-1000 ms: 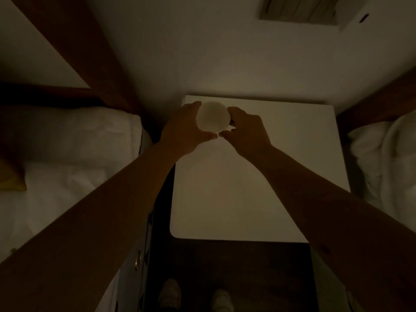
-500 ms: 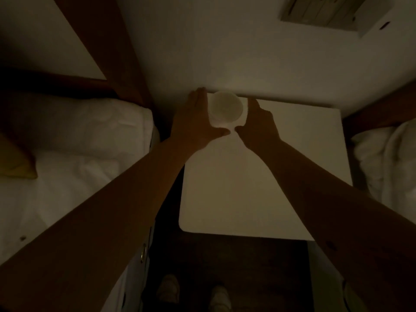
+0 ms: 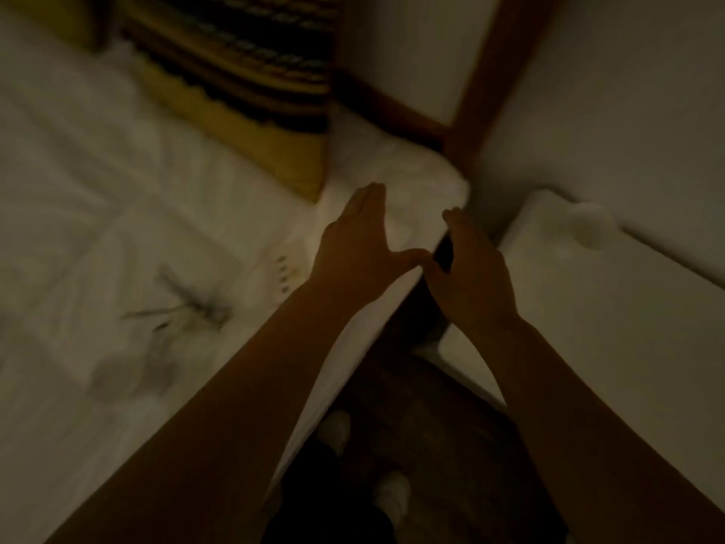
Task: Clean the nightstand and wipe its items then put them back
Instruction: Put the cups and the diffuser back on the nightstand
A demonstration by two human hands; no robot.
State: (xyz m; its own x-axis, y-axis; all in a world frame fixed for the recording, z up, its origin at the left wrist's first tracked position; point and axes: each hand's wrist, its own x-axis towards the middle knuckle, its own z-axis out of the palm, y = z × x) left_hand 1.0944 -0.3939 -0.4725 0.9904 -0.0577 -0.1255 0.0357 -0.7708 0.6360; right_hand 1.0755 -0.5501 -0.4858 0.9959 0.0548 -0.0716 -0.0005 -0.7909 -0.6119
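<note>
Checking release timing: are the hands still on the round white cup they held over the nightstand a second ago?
No. The cup sits at the nightstand's back corner; the left hand and right hand are off it, to its left, by the bed.

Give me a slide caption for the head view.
Both open hands, left and right, reach toward the bed; cup sits on nightstand.

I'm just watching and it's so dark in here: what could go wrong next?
The small white cup stands close to the back edge of the nightstand, so a careless sweep might knock it. Both hands, left hand and right hand, reach open toward the bed; in the gloom they might miss the small items there.
</note>
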